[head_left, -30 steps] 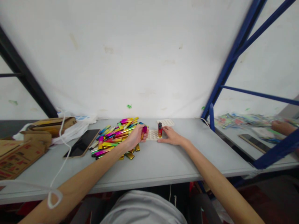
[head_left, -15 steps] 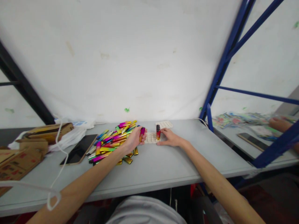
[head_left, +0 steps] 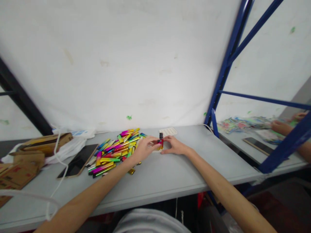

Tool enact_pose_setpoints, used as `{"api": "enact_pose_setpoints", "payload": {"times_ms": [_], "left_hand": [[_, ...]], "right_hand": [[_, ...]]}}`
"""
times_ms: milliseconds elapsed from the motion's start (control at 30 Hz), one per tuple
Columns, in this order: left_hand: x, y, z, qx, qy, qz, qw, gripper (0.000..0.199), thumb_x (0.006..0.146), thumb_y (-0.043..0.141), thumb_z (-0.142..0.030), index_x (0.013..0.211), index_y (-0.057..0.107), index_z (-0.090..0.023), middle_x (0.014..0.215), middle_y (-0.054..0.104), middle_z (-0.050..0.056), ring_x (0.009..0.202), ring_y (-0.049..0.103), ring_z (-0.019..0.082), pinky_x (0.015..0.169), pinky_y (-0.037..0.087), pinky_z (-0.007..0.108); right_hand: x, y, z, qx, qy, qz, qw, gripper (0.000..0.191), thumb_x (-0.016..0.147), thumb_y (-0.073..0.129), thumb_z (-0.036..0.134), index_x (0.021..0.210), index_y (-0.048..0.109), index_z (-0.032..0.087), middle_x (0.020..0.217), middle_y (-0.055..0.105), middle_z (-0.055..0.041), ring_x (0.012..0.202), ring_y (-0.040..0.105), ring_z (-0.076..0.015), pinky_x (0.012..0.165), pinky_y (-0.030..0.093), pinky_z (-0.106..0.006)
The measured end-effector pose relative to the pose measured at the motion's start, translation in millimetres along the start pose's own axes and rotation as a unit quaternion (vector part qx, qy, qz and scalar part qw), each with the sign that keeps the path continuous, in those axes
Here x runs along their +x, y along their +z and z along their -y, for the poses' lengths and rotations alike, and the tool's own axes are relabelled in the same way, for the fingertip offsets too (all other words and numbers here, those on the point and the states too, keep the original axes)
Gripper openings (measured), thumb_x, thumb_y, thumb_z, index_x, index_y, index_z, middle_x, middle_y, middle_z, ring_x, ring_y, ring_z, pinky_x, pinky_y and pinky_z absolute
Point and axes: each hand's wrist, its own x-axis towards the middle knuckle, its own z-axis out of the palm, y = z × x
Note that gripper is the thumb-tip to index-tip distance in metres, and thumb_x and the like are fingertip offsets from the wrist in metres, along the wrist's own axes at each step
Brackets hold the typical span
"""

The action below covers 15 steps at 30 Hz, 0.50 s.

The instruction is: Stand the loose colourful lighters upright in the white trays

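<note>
Several shiny lighters with black tops (head_left: 161, 139) stand upright in a row at the middle of the table. My left hand (head_left: 147, 148) reaches to the row's left side, fingers closed on a lighter (head_left: 158, 141) beside it. On the right side, my right hand (head_left: 173, 145) steadies the row with thumb and fingers around it. The pale tray under the row is mostly hidden by my hands. Left of my left hand lies a loose pile of bright multicoloured lighters (head_left: 116, 150).
A second white tray (head_left: 168, 131) lies behind my right hand. At the left are a phone (head_left: 78, 161), a white cable and cardboard boxes (head_left: 23, 168). Blue frame posts (head_left: 222, 72) rise at the right, with another person's hands (head_left: 282, 127) beyond.
My left hand has moved right with a lighter, from above the tray's left part to the standing row. The view has shifted slightly.
</note>
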Motion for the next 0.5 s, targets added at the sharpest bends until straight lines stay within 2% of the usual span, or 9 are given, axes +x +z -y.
{"api": "enact_pose_setpoints", "payload": {"times_ms": [267,400,500], "left_hand": [[-0.1,10.2,13.8,0.105,0.056,0.038,0.992,0.027,0.095,0.062,-0.036,0.112,0.072,-0.017,0.101,0.077,0.008,0.092,0.071,0.022,0.085,0.056,0.033],[-0.2,13.1,11.8,0.172,0.072,0.051,0.981,0.027,0.098,0.056,-0.035,0.112,0.07,-0.017,0.1,0.076,0.009,0.089,0.07,0.021,0.081,0.055,0.031],[2.7,12.5,6.9,0.196,0.06,0.074,0.976,0.025,0.099,0.053,-0.033,0.11,0.069,-0.017,0.097,0.076,0.008,0.085,0.07,0.02,0.079,0.053,0.029]], "right_hand": [[0.8,2.4,-1.6,-0.001,0.0,-0.005,1.0,0.071,0.073,0.087,0.053,0.129,0.067,0.015,0.127,0.063,-0.0166,0.12,0.058,-0.0331,0.109,0.043,-0.048],[1.2,2.4,-1.2,-0.008,-0.003,-0.006,1.0,0.071,0.073,0.087,0.053,0.129,0.067,0.012,0.126,0.063,-0.0181,0.119,0.058,-0.0328,0.109,0.044,-0.047],[0.7,1.3,-1.4,-0.009,-0.005,0.0,1.0,0.07,0.075,0.086,0.053,0.129,0.067,0.014,0.127,0.062,-0.0171,0.119,0.058,-0.0322,0.108,0.044,-0.047]]}}
